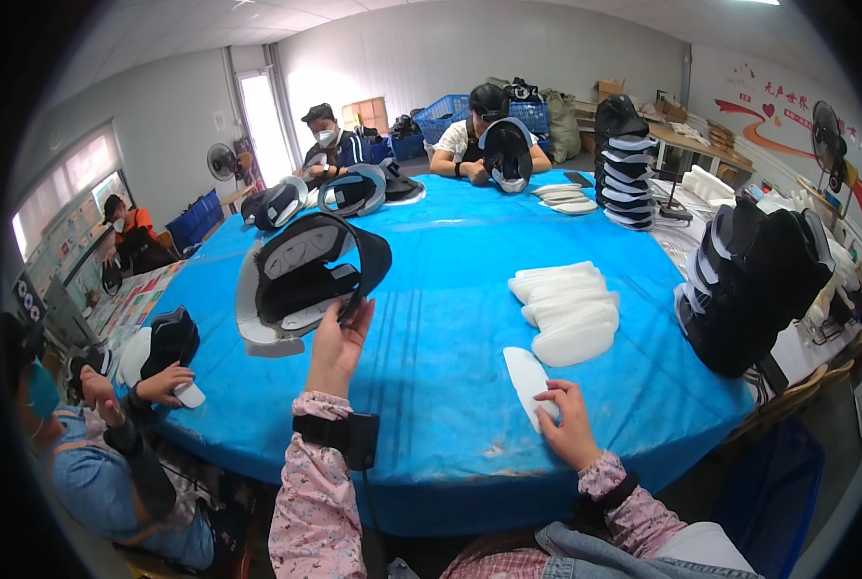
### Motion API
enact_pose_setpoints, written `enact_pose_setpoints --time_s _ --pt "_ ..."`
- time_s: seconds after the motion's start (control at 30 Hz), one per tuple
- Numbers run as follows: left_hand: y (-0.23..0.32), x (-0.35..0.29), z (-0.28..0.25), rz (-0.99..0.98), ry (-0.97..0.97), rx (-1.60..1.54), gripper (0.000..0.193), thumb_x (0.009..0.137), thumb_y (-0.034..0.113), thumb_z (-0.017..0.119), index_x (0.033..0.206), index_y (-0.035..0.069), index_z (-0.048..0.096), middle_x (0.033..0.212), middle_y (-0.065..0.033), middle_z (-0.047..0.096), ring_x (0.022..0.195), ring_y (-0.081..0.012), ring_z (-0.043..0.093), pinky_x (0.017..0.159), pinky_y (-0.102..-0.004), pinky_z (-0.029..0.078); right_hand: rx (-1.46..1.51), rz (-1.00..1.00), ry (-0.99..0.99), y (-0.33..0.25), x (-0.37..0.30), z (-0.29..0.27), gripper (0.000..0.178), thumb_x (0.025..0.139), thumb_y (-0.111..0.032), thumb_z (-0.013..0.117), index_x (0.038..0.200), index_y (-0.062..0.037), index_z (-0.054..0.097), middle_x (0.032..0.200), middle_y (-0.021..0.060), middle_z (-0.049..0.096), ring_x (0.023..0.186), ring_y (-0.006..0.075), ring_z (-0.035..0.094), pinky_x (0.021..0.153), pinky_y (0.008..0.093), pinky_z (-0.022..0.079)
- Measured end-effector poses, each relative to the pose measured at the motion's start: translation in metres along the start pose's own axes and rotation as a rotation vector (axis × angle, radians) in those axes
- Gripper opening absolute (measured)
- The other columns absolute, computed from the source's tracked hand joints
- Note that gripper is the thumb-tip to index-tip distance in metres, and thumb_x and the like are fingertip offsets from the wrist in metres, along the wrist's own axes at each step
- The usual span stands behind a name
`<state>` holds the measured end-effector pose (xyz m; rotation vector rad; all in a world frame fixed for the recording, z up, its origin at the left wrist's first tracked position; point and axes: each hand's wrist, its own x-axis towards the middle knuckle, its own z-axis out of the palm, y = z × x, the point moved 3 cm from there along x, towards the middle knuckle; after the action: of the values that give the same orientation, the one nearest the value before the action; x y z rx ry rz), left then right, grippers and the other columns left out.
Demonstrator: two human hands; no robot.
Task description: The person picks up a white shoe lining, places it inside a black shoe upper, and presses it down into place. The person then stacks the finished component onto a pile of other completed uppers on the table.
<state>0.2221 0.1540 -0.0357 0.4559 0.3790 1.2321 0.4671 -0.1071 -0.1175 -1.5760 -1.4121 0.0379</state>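
Note:
My left hand [341, 345] is raised over the near left part of the table, its fingers gripping the lower edge of a black and grey curved padded piece [305, 275]. That piece looks like a cap or shell, with its hollow inside and grey lining showing. Low over the table's near side, my right hand [568, 425] pinches the edge of a long white oval pad [525, 381]. Whether this pad is fully lifted off the table I cannot tell. Just beyond it lie overlapping rows of similar white pads [571, 309].
A blue cover [431, 318] spans the table. Tall stacks of black padded pieces [754, 280] stand at the right; more black-and-grey pieces [354, 190] lie at the far left. Co-workers sit across the table, and one at my left has a hand [166, 384] on a white pad.

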Motion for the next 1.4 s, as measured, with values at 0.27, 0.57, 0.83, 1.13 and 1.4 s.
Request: enact_pose_setpoints --time_s 0.27,0.57,0.83,1.13,1.4 --pt "0.004 -0.009 0.004 -0.031 -0.020 0.081 0.022 0.093 0.015 0.044 0.096 -0.006 0.048 0.094 -0.0177 0.058 0.094 -0.0261 0.059 0.088 -0.0413 0.051 0.015 -0.010 -0.019 -0.004 0.000 -0.001 0.017 0.076 -0.006 0.059 0.092 -0.0042 0.058 0.109 0.0173 0.048 0.105 0.0335 0.047 0.091 0.0381 0.038" --pt "0.018 -0.185 -0.109 0.106 -0.144 -0.491 0.047 0.093 0.029 0.040 0.136 0.009 0.034 0.143 -0.0094 0.031 0.132 -0.0314 0.026 0.106 -0.0559 0.019 -0.002 -0.036 -0.121 0.012 0.003 0.003 0.017 0.078 -0.005 0.057 0.095 -0.0036 0.057 0.112 0.0172 0.046 0.106 0.0308 0.047 0.093 0.0374 0.037" --pt "0.016 -0.284 -0.256 0.638 0.252 -0.267 0.053 0.084 0.027 0.044 0.135 0.013 0.036 0.149 -0.0092 0.017 0.138 -0.0265 0.009 0.109 -0.0551 0.009 -0.081 -0.142 -0.244 -0.024 0.005 0.017 0.015 0.079 -0.004 0.056 0.094 -0.0033 0.058 0.110 0.0168 0.048 0.106 0.0320 0.047 0.092 0.0376 0.037" --pt "0.037 -0.270 -0.254 0.634 0.221 -0.264 0.052 0.090 0.029 0.040 0.138 0.010 0.031 0.149 -0.0073 0.017 0.138 -0.0262 0.012 0.110 -0.0521 0.012 -0.141 -0.168 -0.187 -0.014 0.003 0.012 0.014 0.075 -0.004 0.058 0.089 -0.0034 0.059 0.108 0.0183 0.049 0.104 0.0348 0.048 0.090 0.0392 0.039" --pt "0.242 -0.178 -0.185 0.835 -0.152 0.090 0.054 0.091 0.028 0.046 0.136 0.003 0.029 0.146 -0.0141 0.023 0.135 -0.0272 0.021 0.111 -0.0441 0.018 -0.113 -0.208 -0.151 -0.014 -0.001 0.010 0.013 0.074 -0.005 0.059 0.087 -0.0039 0.060 0.106 0.0178 0.050 0.100 0.0343 0.049 0.087 0.0394 0.040"
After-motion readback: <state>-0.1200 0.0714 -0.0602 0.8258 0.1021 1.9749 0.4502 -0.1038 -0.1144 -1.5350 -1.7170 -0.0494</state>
